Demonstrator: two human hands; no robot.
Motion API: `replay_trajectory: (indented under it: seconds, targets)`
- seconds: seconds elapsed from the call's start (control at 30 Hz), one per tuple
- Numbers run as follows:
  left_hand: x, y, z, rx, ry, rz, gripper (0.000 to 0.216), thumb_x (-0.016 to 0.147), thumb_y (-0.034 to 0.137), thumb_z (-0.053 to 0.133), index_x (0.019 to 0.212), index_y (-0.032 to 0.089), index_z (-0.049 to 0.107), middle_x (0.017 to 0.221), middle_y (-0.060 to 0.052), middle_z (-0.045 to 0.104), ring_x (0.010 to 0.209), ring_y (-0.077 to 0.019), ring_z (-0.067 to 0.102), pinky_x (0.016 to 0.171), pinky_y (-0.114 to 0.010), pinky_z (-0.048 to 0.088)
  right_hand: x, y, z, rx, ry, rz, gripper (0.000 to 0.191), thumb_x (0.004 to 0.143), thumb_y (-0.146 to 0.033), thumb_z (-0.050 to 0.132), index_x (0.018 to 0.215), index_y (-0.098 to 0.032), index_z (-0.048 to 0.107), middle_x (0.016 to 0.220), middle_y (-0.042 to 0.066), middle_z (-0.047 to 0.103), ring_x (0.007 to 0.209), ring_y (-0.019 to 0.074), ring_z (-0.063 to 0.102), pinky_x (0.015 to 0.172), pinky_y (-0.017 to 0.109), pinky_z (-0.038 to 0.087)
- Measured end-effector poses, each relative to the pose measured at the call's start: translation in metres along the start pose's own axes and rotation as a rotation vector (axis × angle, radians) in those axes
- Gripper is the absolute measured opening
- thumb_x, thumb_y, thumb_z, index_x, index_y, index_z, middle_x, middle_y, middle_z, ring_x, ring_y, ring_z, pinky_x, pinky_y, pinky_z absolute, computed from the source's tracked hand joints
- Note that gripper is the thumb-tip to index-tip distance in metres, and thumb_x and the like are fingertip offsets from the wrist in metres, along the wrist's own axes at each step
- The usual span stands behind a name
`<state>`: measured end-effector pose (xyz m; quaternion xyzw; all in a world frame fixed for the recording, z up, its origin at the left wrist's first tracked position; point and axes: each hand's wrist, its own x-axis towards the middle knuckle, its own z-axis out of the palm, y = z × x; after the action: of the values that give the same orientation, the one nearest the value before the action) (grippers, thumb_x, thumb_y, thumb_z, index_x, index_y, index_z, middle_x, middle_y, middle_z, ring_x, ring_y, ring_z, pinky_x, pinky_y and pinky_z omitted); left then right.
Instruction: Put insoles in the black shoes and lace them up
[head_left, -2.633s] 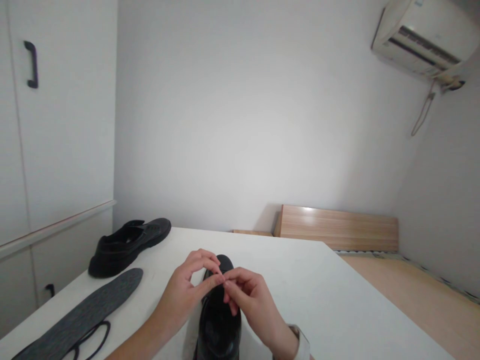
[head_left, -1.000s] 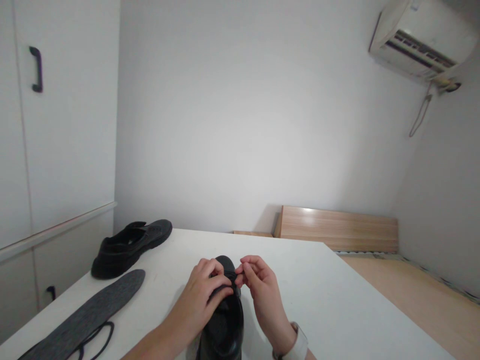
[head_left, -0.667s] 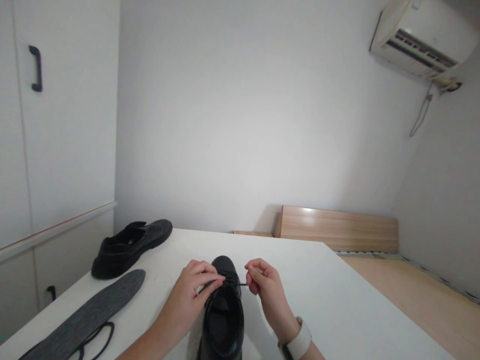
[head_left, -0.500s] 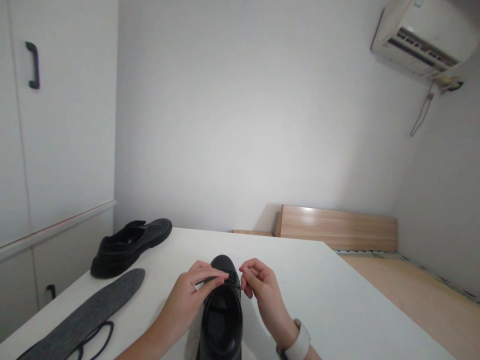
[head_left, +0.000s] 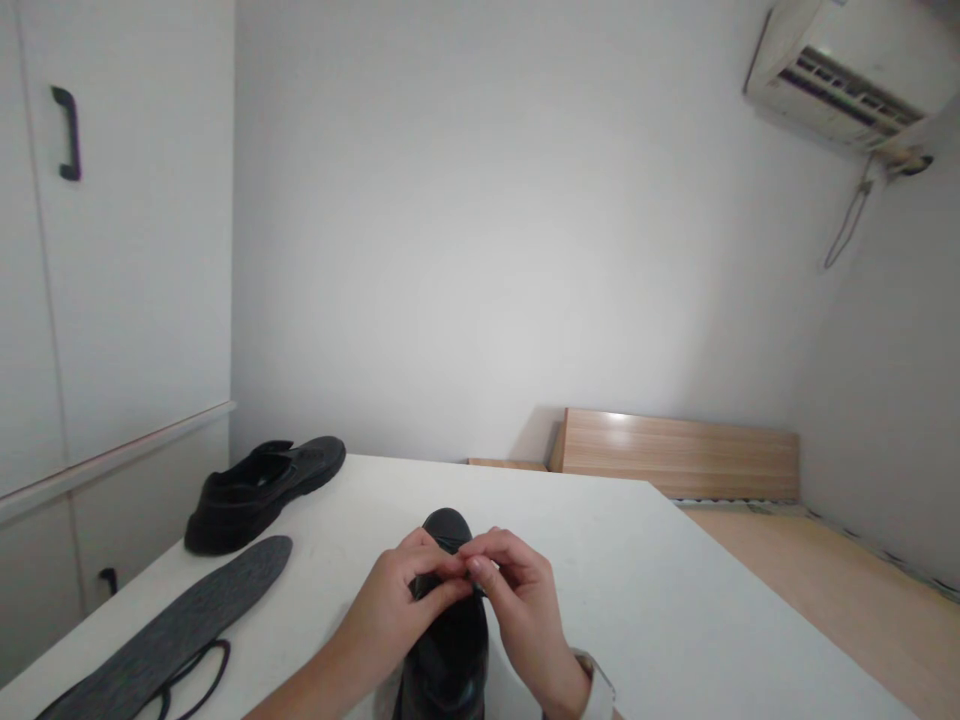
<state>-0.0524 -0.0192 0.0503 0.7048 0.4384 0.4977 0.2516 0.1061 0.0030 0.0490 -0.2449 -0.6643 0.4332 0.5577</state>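
A black shoe stands on the white table in front of me, its toe pointing away. Over its lacing, my left hand is closed in a pinch, thumb and forefinger on the dark shoelace. My right hand, with a pale band on the wrist, is also pinched closed at the same spot, its fingertips touching those of my left. Most of the lace and the eyelets are hidden under my fingers.
At the table's left lies a grey insole, with a loose black lace beside it. A second black shoe stands behind them. The white table ends at a slanting right edge; a wooden bed frame is beyond.
My right hand has moved left to meet my left hand over the lacing. My left hand has shifted slightly right. The second shoe and the insole stay put.
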Motion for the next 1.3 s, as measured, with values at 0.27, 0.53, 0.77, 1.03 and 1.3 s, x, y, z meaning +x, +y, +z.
replay_trajectory:
  seconds: [0.27,0.53,0.77,1.03,1.3]
  targets:
    - [0.0,-0.002,-0.009,0.116,0.002,0.125,0.013,0.079,0.012,0.059,0.078,0.02,0.069,0.082,-0.004,0.063,0.085,-0.0197,0.061,0.079,-0.033,0.049,0.007,0.004,-0.003,-0.165,-0.04,0.005,0.019,0.092,-0.036,0.06,0.095,-0.024,0.074,0.093,0.005,0.074,0.091,0.0216,0.066,0.083,0.033,0.048]
    - [-0.003,-0.005,-0.003,0.41,0.167,0.294,0.024,0.075,0.0,0.049,0.08,0.021,0.058,0.085,-0.003,0.056,0.085,-0.02,0.054,0.074,-0.032,0.049,0.01,0.013,-0.001,-0.286,-0.102,0.093,0.017,0.088,-0.027,0.061,0.091,-0.021,0.076,0.082,0.003,0.075,0.075,0.0195,0.063,0.068,0.029,0.045]
    - [-0.005,-0.01,0.001,0.573,0.166,0.513,0.026,0.083,-0.002,0.048,0.09,0.021,0.057,0.08,-0.001,0.064,0.087,-0.0209,0.052,0.078,-0.033,0.045,0.015,0.016,-0.006,-0.139,-0.162,0.217,0.028,0.083,-0.043,0.067,0.083,-0.017,0.075,0.074,0.004,0.071,0.071,0.0184,0.06,0.069,0.03,0.043]
    - [-0.004,-0.007,-0.007,0.476,0.215,0.484,0.019,0.086,0.006,0.054,0.078,0.021,0.062,0.08,-0.002,0.066,0.085,-0.0202,0.052,0.078,-0.035,0.044,0.012,0.009,-0.005,-0.374,-0.108,-0.024,0.009,0.079,-0.013,0.059,0.076,-0.019,0.065,0.077,0.001,0.058,0.071,0.0158,0.05,0.066,0.028,0.039]
    - [-0.009,-0.005,-0.018,0.297,0.168,0.273,0.022,0.092,0.024,0.055,0.07,0.02,0.053,0.073,-0.002,0.057,0.08,-0.0205,0.051,0.072,-0.033,0.043,0.013,0.013,-0.007,-0.578,-0.046,-0.119,0.021,0.072,0.0,0.053,0.074,-0.02,0.06,0.082,0.002,0.053,0.079,0.0186,0.05,0.069,0.03,0.039]
